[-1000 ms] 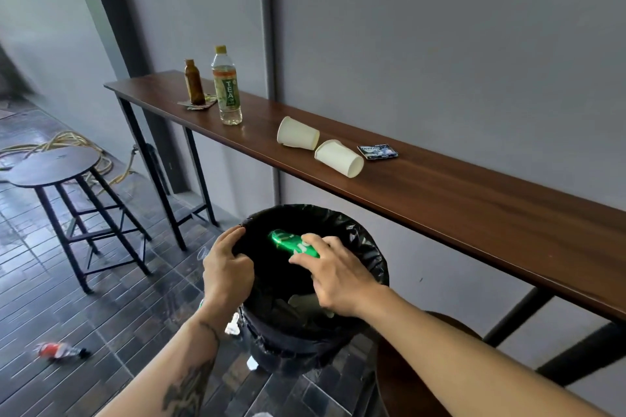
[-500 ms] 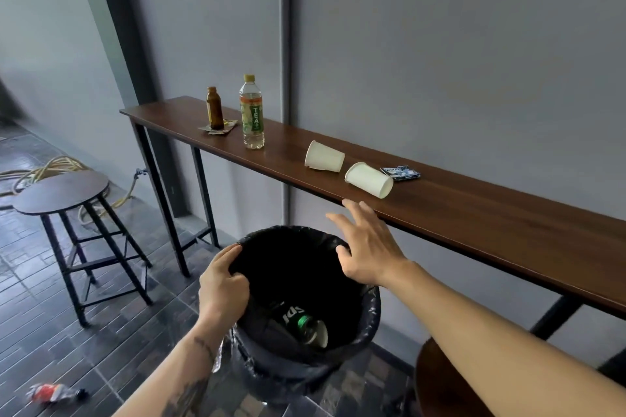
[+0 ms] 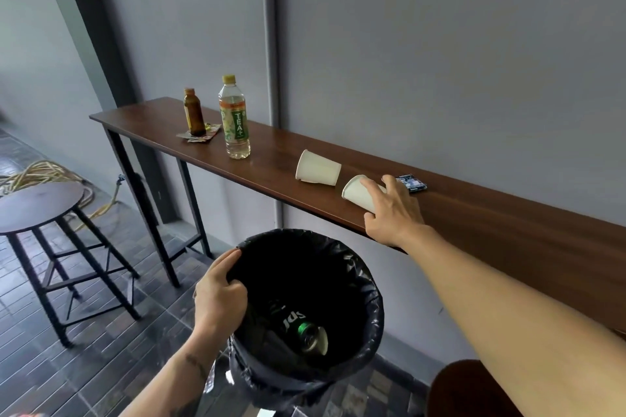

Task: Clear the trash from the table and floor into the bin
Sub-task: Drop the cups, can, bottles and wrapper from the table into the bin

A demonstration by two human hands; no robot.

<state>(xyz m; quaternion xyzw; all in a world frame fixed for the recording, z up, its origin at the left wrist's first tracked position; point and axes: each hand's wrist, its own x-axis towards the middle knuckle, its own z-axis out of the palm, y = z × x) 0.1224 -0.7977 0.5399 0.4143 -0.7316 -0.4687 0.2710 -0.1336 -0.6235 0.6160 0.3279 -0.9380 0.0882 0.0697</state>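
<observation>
Bin (image 3: 367,298) — its left rim is gripped by the left hand (image 3: 218,294), fingers curled over the liner, a green can (image 3: 306,335) lying below them. The right hand (image 3: 393,210) curls around a tipped paper cup (image 3: 357,195) on the table (image 3: 508,234) — another cup (image 3: 316,167) lies left of those fingertips.

- Looks like a cafe or break-area corridor — a long narrow wooden bar table (image 3: 474,213) runs along a plain grey wall (image 3: 440,44)
- round bar stool (image 3: 40,206) on black metal legs beside it, dark tiled floor (image 3: 34,349) underneath
- drink leftovers on the counter: tea bottle (image 3: 234,118), small brown bottle (image 3: 194,112), tipped paper cups (image 3: 317,167)
- coiled hose (image 3: 37,173) on the floor, so maybe semi-outdoor
</observation>
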